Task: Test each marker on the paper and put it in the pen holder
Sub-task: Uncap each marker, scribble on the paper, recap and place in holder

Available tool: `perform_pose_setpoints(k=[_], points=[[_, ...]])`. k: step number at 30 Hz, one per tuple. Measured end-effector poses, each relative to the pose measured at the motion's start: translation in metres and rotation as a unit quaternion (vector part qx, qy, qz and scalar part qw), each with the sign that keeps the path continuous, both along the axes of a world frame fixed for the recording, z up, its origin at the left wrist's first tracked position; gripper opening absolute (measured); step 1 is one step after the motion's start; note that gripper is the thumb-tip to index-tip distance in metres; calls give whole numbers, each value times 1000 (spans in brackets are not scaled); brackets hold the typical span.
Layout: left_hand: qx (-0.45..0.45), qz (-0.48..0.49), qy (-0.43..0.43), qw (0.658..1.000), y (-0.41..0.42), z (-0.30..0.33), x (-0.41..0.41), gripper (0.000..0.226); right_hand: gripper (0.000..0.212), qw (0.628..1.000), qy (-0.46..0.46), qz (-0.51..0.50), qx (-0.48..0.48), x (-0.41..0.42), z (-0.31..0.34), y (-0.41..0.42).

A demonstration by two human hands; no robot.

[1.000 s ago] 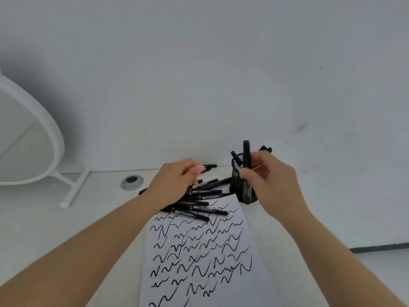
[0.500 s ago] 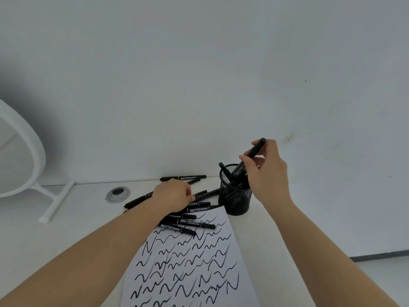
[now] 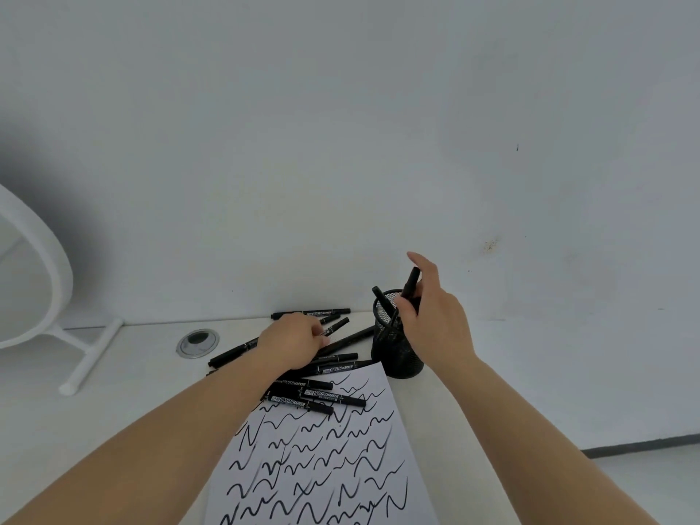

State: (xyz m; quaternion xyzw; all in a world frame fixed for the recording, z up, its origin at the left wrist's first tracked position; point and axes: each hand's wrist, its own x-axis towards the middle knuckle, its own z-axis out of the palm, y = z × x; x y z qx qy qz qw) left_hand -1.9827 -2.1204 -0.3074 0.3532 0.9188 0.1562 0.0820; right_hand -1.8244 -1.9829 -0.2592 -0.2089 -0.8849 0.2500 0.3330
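Observation:
A black mesh pen holder [image 3: 394, 356] stands at the top right corner of the paper [image 3: 322, 467], which is covered with black squiggles. My right hand [image 3: 439, 323] hovers over the holder with its index finger raised. Thumb and fingers loosely pinch a black marker [image 3: 411, 281] whose lower end is inside the holder, beside another marker [image 3: 380, 297]. Several black markers [image 3: 322, 396] lie in a pile across the paper's top edge and behind it. My left hand [image 3: 295, 341] rests on this pile, its fingers curled around one marker [image 3: 337, 326].
A round metal cable grommet [image 3: 197, 342] sits in the white desk left of the pile. A white ring-shaped stand [image 3: 57, 267] with a tube foot [image 3: 91, 358] occupies the far left. The wall runs close behind. The desk's right edge meets a dark floor strip [image 3: 644, 447].
My right hand has carried the marker from upright in front of the holder down into its mouth, and the index finger has lifted. My left hand has settled onto the pile and curled on a marker.

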Motion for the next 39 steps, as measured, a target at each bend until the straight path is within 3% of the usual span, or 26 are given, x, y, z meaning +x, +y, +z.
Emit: perform_pose_setpoints(k=[7,15,19,21,23,25,26,30,35,39], points=[[78,10,11,997,-13,9,-2,26,45,992,-70,-37,101,-2,-4,-2],[129,-13,2,991,-22,10,5,25,34,981,-75,-49,169,5,-1,-3],[228,-68,-28,971,-28,20,17,21,26,964,63,-54,252,13,12,-20],[266,-100,-16,959,-32,27,27,19,18,980,92,-1,179,15,17,-37],[296,-128,8,946,-39,36,40,16,11,995,75,46,-38,16,22,-56],[308,-152,33,939,-47,43,55,16,6,969,76,68,-227,16,22,-73],[304,-162,45,938,-51,46,62,18,7,957,84,74,-268,17,20,-79],[284,-167,66,942,-74,53,84,23,15,927,136,73,-342,30,17,-98],[271,-121,76,952,-115,45,98,20,22,855,238,21,-461,59,9,-106],[235,-142,102,956,-135,42,120,19,27,840,194,64,-503,70,-1,-137]])
